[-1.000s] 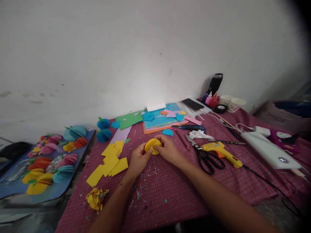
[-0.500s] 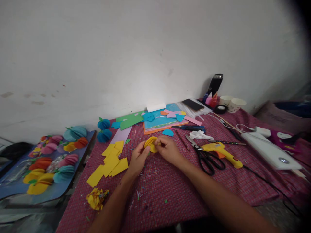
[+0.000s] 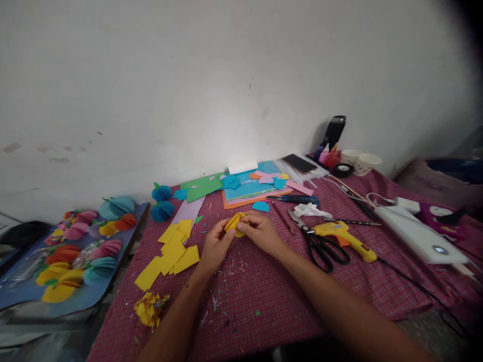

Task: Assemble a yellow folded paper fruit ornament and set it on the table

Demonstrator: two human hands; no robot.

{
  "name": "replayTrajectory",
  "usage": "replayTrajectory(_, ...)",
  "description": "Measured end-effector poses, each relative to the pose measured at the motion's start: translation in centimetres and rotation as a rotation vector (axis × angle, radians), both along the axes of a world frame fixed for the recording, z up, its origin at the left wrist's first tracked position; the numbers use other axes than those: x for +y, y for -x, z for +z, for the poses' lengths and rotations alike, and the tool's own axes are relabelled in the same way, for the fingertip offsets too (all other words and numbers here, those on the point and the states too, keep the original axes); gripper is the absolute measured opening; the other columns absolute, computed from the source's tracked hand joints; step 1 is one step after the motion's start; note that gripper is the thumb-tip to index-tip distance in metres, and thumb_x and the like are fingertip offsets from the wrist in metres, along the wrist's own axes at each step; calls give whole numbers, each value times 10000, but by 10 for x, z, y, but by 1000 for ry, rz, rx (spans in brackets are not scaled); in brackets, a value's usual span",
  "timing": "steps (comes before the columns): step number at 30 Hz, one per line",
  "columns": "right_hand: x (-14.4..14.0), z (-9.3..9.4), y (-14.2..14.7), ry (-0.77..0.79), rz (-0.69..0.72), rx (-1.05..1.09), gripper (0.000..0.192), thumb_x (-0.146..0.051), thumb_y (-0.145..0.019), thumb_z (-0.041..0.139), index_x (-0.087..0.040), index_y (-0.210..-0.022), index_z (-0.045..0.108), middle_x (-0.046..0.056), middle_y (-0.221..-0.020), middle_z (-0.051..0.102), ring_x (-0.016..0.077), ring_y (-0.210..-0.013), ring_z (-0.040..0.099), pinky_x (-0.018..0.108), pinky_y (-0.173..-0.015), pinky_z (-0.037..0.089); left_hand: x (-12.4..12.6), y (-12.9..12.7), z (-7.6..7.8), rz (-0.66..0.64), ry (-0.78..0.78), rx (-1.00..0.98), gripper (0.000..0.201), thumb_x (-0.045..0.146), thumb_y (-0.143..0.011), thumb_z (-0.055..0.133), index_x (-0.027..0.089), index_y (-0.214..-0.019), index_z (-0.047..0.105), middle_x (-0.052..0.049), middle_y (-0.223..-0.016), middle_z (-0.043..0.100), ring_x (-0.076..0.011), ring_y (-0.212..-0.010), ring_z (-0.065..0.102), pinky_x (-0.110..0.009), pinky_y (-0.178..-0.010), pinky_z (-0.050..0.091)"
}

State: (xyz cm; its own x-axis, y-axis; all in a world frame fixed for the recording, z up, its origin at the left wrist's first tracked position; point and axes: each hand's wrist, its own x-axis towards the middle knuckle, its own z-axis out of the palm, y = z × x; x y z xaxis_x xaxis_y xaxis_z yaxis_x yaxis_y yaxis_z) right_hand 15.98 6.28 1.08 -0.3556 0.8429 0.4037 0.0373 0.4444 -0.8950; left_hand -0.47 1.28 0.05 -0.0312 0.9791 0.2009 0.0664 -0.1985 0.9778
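Between my two hands is a small stack of round yellow paper pieces (image 3: pixel 235 222), held a little above the cloth-covered table. My left hand (image 3: pixel 216 244) grips its left side, thumb in front. My right hand (image 3: pixel 261 232) pinches the right edge with thumb and fingers. The pieces look folded or fanned; their exact layers are too small to tell. Left of my hands lie several yellow paper rectangles (image 3: pixel 174 251). Nearer to me, by my left forearm, sits a crumpled yellow paper ball (image 3: pixel 150 308).
Black-handled scissors (image 3: pixel 319 249) and a yellow glue gun (image 3: pixel 345 239) with a trailing cord lie to the right, near a white power bank (image 3: pixel 418 234). Coloured sheets (image 3: pixel 249 190) lie behind my hands. Paper pumpkins (image 3: pixel 62 281) fill a blue board at left.
My right fingers have shifted on the yellow paper pieces, the thumb now pressing on their front. The stack has turned and looks more folded. Other things have stayed put.
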Motion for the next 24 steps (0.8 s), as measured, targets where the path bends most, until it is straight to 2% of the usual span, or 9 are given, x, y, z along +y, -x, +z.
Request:
replayTrajectory(7,2,-4,1,63,37,105,180,-264,-847,610,-181,-714,698,22,-810,613,164,-802,575,287,-779,449,1,1,-5,2,13,8,417,374,-868,654,184,-1237,612,-96,-1231,672,-221,-1098,632,-337,-970,476)
replayTrajectory(14,4,-9,1,197,58,194,206,-308,-803,666,-162,-657,654,17,-778,593,148,-731,550,262,-691,440,0,1,-3,0,20,23,392,394,-891,626,191,-1227,628,-83,-1226,675,-221,-1096,625,-331,-964,473)
replayTrajectory(18,4,-9,1,198,43,187,264,-357,-797,682,-166,-630,608,0,-730,557,132,-678,513,245,-636,414,-1,2,-1,1,35,41,379,416,-925,570,194,-1226,636,-84,-1218,676,-216,-1096,617,-329,-974,457)
replayTrajectory(24,2,-4,0,157,34,141,298,-399,-807,680,-169,-634,603,-1,-716,556,130,-669,492,246,-633,400,0,1,-3,-50,58,-15,442,388,-853,678,186,-1239,608,-82,-1192,681,-209,-1056,627,-319,-929,477)
